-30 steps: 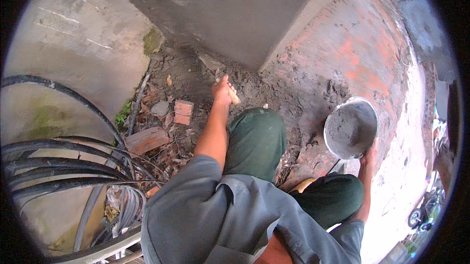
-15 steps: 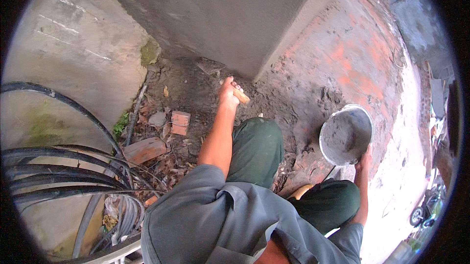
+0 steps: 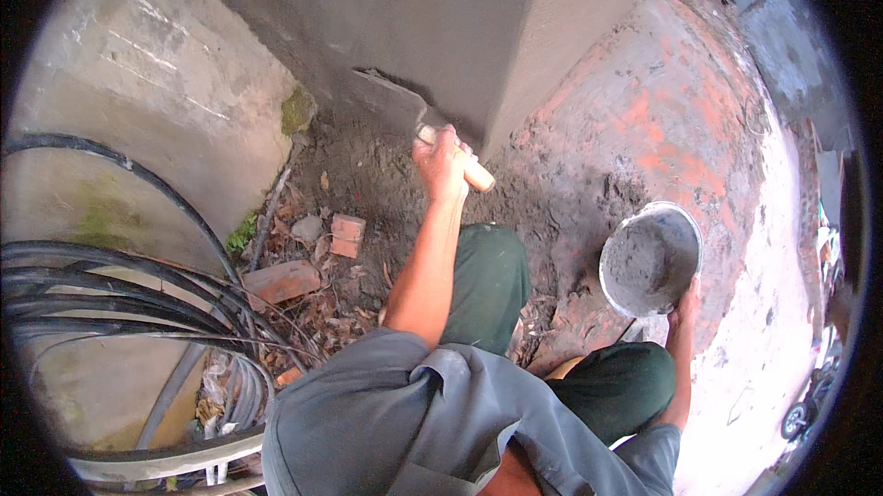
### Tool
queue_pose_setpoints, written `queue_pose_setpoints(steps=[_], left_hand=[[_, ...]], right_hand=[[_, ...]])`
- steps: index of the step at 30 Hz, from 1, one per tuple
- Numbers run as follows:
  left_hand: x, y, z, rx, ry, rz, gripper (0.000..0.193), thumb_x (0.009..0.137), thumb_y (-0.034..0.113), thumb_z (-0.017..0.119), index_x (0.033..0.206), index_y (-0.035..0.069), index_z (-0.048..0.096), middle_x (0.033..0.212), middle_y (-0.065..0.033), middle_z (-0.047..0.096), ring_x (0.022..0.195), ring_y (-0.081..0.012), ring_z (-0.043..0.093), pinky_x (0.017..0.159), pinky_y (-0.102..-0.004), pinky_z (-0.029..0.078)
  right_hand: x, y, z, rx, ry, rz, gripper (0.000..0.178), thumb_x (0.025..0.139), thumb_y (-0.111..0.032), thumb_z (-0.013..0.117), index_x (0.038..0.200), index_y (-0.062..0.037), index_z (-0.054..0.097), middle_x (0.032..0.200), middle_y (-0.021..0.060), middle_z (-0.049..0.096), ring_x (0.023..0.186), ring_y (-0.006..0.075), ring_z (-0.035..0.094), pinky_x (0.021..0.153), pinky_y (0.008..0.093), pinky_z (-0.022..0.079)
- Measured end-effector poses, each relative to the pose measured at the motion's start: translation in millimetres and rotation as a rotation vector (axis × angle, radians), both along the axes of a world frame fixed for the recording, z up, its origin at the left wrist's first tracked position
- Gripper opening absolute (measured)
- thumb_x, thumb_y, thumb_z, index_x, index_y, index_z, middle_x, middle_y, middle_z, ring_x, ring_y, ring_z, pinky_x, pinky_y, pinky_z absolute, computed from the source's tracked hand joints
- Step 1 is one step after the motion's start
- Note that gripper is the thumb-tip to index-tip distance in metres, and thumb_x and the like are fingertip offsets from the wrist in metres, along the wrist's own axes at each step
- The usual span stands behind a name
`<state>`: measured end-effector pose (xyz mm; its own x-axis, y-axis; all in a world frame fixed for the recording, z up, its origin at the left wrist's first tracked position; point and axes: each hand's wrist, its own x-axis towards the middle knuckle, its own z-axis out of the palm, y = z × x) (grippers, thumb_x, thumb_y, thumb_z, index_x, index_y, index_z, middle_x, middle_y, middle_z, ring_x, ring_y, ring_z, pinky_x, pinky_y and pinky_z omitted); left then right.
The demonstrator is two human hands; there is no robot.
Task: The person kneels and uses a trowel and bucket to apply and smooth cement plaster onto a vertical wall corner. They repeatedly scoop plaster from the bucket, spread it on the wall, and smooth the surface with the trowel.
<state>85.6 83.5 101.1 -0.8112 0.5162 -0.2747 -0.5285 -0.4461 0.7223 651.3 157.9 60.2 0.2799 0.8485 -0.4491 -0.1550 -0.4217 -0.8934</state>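
Note:
My left hand (image 3: 442,163) is closed around the wooden handle of a trowel (image 3: 479,176). Its thin metal blade lies against the lower part of a grey plastered wall (image 3: 414,9), just left of the wall's corner. On the right, my right hand (image 3: 682,304) grips the near rim of a round bucket (image 3: 603,277) with wet grey mortar (image 3: 644,262) inside. The fingers of that hand are partly hidden by the bucket's side. Both of my bent knees show between the two hands.
Black hoses (image 3: 110,289) loop along a pale, mossy wall (image 3: 120,211) at the left. Broken bricks (image 3: 283,282) and dry leaves lie at the wall's foot. Mortar-smeared reddish ground (image 3: 658,119) stretches to the right. A wheel (image 3: 796,421) shows at the far right edge.
My left hand has turned and shifted slightly up and right, and the trowel blade has risen from the wall's foot onto the plaster. My right hand stays on the bucket.

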Motion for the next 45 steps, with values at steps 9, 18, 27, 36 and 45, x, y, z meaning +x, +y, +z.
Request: queue_pose_setpoints(steps=[9,18,27,36,45], left_hand=[[0.5,14.5,82.8,-0.072,0.300,0.089,0.016,0.085,0.003,0.057,0.091,0.001,0.043,0.072,-0.0075,0.051,0.048,-0.0141,0.051,0.045,-0.0317,0.048],[6.1,13.6,156.0,-0.141,0.578,0.105,0.015,0.085,0.004,0.058,0.091,0.000,0.044,0.072,-0.0088,0.052,0.048,-0.0172,0.055,0.044,-0.0318,0.048],[-3.5,-8.7,111.7,0.322,0.217,-0.038,0.017,0.086,0.003,0.060,0.093,0.009,0.046,0.070,-0.0035,0.052,0.050,-0.0129,0.052,0.044,-0.0298,0.049],[-48.5,7.2,39.7,0.037,-0.102,0.026,0.014,0.083,0.006,0.059,0.081,0.007,0.045,0.067,-0.0043,0.049,0.050,-0.0173,0.051,0.044,-0.0354,0.045],[-20.9,2.9,113.7,-0.081,0.310,0.037,0.016,0.085,0.002,0.057,0.093,0.006,0.044,0.066,-0.0048,0.050,0.045,-0.0154,0.051,0.040,-0.0326,0.047]], right_hand=[[7.7,6.1,-12.5,0.062,-0.027,0.044,0.052,0.102,-0.040,0.040,0.140,-0.0042,0.042,0.137,0.0131,0.050,0.123,0.0279,0.050,0.101,0.0413,0.042],[18.0,12.3,-23.2,0.055,-0.081,0.033,0.058,0.101,-0.041,0.044,0.143,-0.0024,0.038,0.142,0.0122,0.046,0.127,0.0275,0.046,0.105,0.0404,0.038],[6.0,3.2,-7.3,0.073,-0.011,0.073,0.054,0.102,-0.040,0.043,0.141,-0.0027,0.041,0.139,0.0134,0.048,0.124,0.0282,0.050,0.102,0.0410,0.042],[2.3,4.8,-9.5,0.104,-0.035,0.055,0.055,0.101,-0.041,0.044,0.141,-0.0042,0.040,0.139,0.0133,0.048,0.124,0.0288,0.049,0.102,0.0420,0.041],[-12.1,1.9,1.7,0.119,-0.091,0.079,0.052,0.101,-0.041,0.044,0.138,-0.0040,0.044,0.134,0.0117,0.051,0.119,0.0262,0.052,0.099,0.0404,0.043]])
